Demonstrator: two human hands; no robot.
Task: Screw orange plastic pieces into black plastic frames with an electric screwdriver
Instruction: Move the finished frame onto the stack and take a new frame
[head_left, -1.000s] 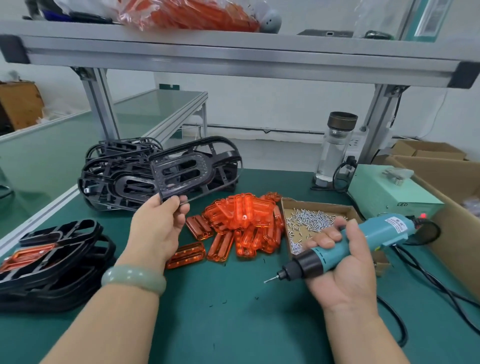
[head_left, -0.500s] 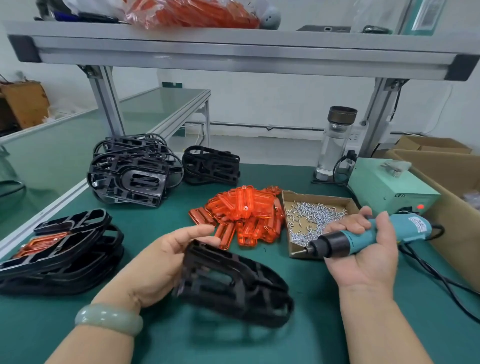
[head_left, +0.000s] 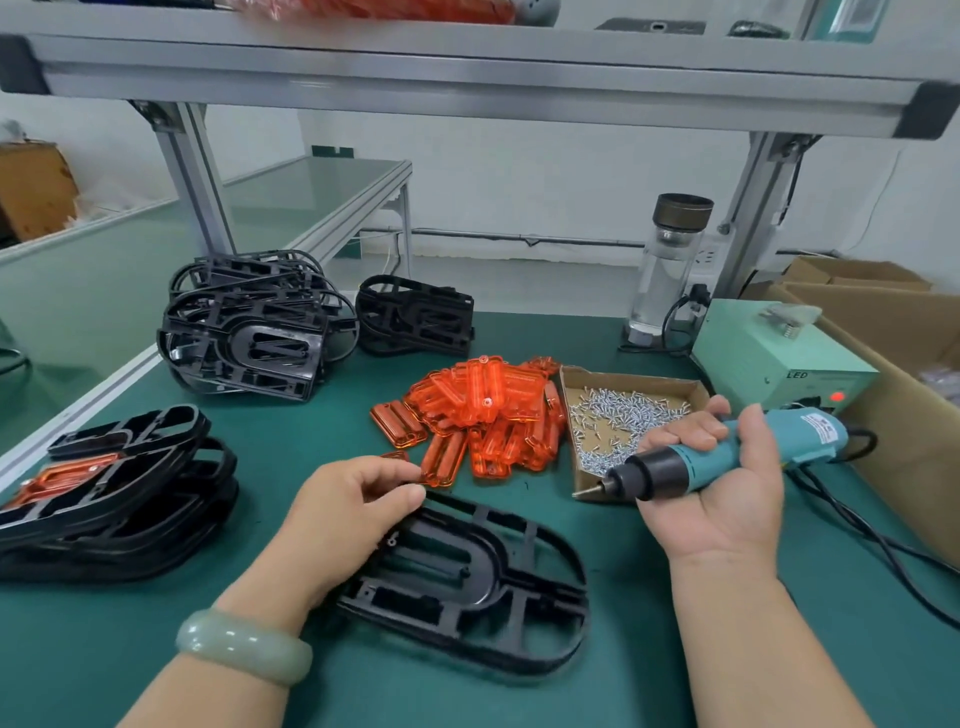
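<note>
Black frame (head_left: 493, 587) is laid flat beneath left grip (head_left: 348, 514), whose hold cannot be told; screwdriver (head_left: 800, 436) is grasped by right grip (head_left: 722, 504), orange pieces (head_left: 488, 410) just beyond left grip.

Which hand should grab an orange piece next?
I'd say left. The left hand looks free, its fingertips right beside the orange pieces, over the black frame. The right hand is busy gripping the electric screwdriver.

Green bench mat (head_left: 363, 691), black frame (head_left: 467, 571) flat under left hand (head_left: 348, 519), orange pieces (head_left: 483, 410) heaped just past its fingers, screw tray (head_left: 623, 410) behind right hand (head_left: 727, 499), frame stacks (head_left: 104, 493) left of left hand, power box (head_left: 769, 358) beyond right hand.
</note>
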